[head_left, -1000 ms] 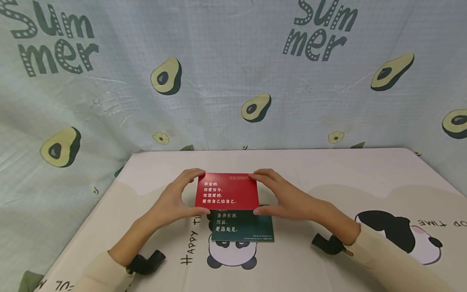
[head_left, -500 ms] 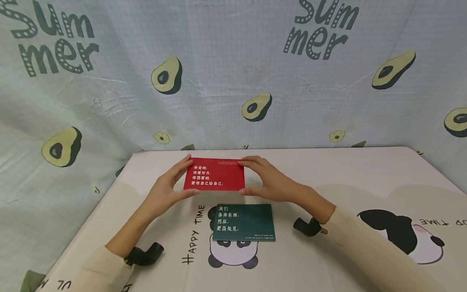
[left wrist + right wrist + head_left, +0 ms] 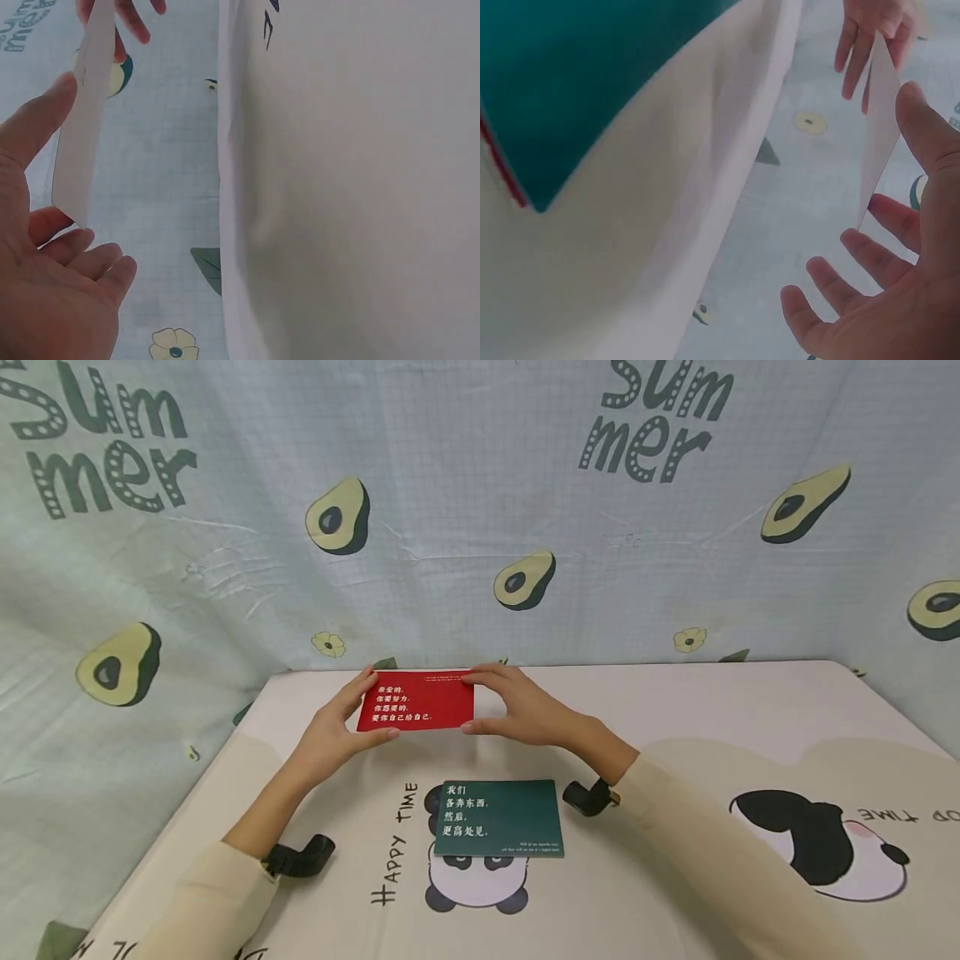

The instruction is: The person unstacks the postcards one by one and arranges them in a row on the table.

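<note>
A red card (image 3: 420, 701) with white printed lettering is held up over the back of the table, by both hands. My left hand (image 3: 330, 735) pinches its left end between thumb and fingers. At the opposite end, my right hand (image 3: 521, 706) grips the long edges the same way. The wrist views show the card's pale underside (image 3: 81, 120), clear of the tabletop. Below and nearer lies a dark green card (image 3: 498, 818) with white lettering, flat on the table. In the right wrist view a red edge (image 3: 506, 176) peeks out along the green card's side.
The table (image 3: 637, 877) has a pale cloth printed with a panda (image 3: 477, 881) and lettering. Behind it hangs a light blue curtain (image 3: 435, 485) with avocado prints. Black wrist cameras (image 3: 300, 857) jut out from both wrists.
Both hands have carried the red card away toward the back and to the left, off the green card it partly covered. The green card has stayed in place and now shows whole.
</note>
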`<state>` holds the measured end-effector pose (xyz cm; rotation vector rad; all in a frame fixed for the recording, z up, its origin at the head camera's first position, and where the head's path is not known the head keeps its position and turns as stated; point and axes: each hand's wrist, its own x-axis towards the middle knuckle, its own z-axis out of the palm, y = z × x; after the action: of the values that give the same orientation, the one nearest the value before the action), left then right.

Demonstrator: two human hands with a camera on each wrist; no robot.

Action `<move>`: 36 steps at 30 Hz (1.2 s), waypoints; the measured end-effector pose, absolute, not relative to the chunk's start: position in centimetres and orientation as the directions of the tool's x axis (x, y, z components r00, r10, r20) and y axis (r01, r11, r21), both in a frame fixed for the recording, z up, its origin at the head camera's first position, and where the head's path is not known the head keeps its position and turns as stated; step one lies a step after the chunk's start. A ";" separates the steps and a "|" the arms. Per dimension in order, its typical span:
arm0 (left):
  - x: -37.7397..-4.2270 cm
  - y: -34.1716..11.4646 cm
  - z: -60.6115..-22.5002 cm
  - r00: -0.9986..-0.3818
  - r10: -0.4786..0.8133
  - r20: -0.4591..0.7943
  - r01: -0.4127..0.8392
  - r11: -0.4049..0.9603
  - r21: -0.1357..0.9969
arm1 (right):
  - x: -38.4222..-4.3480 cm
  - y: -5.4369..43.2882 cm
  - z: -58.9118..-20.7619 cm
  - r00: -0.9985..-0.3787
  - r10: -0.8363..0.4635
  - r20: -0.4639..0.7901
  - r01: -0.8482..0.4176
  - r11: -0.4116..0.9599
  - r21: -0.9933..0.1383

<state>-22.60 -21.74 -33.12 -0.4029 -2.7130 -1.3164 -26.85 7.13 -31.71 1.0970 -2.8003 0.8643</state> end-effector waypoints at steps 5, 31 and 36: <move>-23.3 -22.3 -33.1 -0.966 0.182 0.185 0.258 0.611 0.749 | -27.9 6.0 -31.6 -0.761 -0.623 0.181 -0.614 0.602 -0.511; -29.1 -24.7 -34.8 -0.975 0.206 0.086 0.214 0.753 0.622 | -31.9 1.5 -33.9 -0.832 -0.553 -0.046 -0.476 0.754 -0.453; -29.4 -25.0 -35.3 -0.977 0.209 0.047 0.195 0.781 0.593 | -32.0 0.7 -34.5 -0.838 -0.540 -0.083 -0.471 0.790 -0.392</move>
<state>-29.41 -25.05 -35.29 -0.3392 -2.9852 -0.9904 -31.99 0.70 -34.49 0.8990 -3.1519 0.6058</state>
